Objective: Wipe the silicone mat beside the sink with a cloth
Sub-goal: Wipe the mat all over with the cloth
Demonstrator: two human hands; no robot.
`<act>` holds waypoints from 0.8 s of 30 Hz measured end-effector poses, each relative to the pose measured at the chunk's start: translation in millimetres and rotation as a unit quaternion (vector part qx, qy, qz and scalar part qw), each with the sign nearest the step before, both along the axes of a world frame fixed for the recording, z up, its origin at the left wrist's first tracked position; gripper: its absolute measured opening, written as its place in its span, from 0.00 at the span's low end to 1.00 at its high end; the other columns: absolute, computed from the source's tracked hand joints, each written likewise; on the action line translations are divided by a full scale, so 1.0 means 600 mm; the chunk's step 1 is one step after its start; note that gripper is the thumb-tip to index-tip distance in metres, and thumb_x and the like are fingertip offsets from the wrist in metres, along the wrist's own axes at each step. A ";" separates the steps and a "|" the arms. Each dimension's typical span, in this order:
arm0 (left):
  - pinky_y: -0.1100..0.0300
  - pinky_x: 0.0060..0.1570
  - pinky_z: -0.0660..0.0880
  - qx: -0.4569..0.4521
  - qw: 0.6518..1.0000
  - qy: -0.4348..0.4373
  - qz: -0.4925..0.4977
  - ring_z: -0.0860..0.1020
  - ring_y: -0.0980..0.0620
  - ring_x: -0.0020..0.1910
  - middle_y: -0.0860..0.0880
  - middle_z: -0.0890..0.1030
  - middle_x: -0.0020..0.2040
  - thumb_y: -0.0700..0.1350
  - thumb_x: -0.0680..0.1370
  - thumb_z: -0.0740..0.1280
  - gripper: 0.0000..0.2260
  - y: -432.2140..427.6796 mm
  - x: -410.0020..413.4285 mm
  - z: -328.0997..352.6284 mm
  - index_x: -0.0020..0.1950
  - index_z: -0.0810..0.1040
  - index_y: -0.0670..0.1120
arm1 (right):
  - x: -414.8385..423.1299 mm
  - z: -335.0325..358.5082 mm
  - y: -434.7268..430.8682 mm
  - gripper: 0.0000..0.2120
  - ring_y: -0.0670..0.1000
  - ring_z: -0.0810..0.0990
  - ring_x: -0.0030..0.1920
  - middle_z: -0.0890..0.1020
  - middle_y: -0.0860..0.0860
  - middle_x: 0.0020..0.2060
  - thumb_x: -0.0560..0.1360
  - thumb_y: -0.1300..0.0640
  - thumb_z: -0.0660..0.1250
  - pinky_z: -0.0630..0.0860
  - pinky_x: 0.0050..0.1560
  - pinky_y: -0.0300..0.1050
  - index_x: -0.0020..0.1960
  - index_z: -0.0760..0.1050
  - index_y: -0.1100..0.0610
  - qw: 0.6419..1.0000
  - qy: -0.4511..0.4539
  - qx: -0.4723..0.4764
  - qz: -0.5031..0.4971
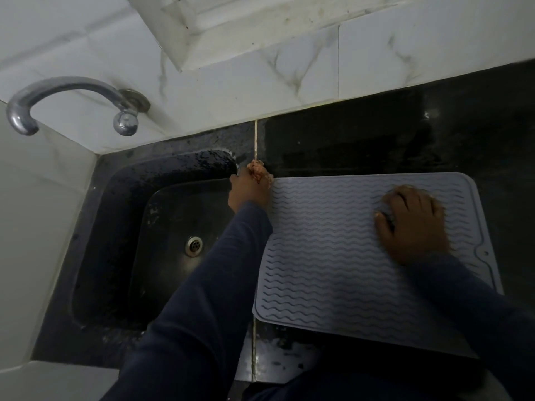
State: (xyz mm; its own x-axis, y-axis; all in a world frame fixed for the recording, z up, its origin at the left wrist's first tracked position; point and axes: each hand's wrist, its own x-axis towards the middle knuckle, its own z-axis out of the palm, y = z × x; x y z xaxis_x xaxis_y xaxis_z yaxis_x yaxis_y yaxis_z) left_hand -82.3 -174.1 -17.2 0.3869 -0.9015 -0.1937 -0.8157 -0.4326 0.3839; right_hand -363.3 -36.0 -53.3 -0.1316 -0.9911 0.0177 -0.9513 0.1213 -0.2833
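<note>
A pale grey silicone mat with wavy ridges lies on the black counter to the right of the sink. My left hand grips a bunched orange-pink cloth at the mat's far left corner, by the sink's rim. My right hand rests on the right part of the mat, fingers spread and slightly bent, pressing down on it. Both arms wear dark blue sleeves.
A black sink with a metal drain sits to the left. A chrome tap juts from the white marbled wall tiles above it. Wet black counter runs behind and right of the mat.
</note>
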 end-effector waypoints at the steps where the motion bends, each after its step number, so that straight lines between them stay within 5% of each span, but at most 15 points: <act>1: 0.47 0.53 0.72 -0.003 1.000 0.010 0.000 0.75 0.39 0.58 0.43 0.72 0.62 0.58 0.76 0.65 0.22 -0.006 0.006 0.002 0.66 0.72 0.50 | 0.001 0.000 0.000 0.24 0.59 0.66 0.69 0.71 0.57 0.67 0.76 0.43 0.54 0.58 0.72 0.62 0.65 0.71 0.55 1.000 -0.001 -0.002 0.000; 8: 0.55 0.46 0.74 -0.122 0.990 0.062 -0.020 0.78 0.46 0.48 0.45 0.78 0.49 0.59 0.72 0.68 0.19 0.085 0.054 0.035 0.56 0.79 0.49 | -0.001 -0.004 -0.001 0.24 0.60 0.67 0.68 0.72 0.59 0.65 0.76 0.43 0.54 0.59 0.70 0.63 0.64 0.71 0.57 1.000 -0.004 -0.029 0.000; 13: 0.56 0.48 0.71 -0.045 0.994 0.043 -0.086 0.77 0.44 0.50 0.44 0.75 0.54 0.58 0.73 0.70 0.20 0.221 0.039 0.007 0.60 0.77 0.48 | -0.001 -0.012 -0.002 0.23 0.61 0.68 0.65 0.72 0.60 0.64 0.74 0.45 0.55 0.60 0.68 0.63 0.61 0.73 0.58 0.998 -0.019 -0.057 -0.002; 24: 0.49 0.57 0.74 0.046 0.999 -0.013 -0.027 0.77 0.41 0.56 0.44 0.76 0.58 0.65 0.72 0.66 0.26 0.319 0.088 0.003 0.63 0.74 0.50 | -0.002 -0.010 0.004 0.26 0.62 0.68 0.65 0.72 0.61 0.64 0.74 0.43 0.52 0.61 0.68 0.63 0.62 0.72 0.58 0.999 -0.009 -0.045 0.003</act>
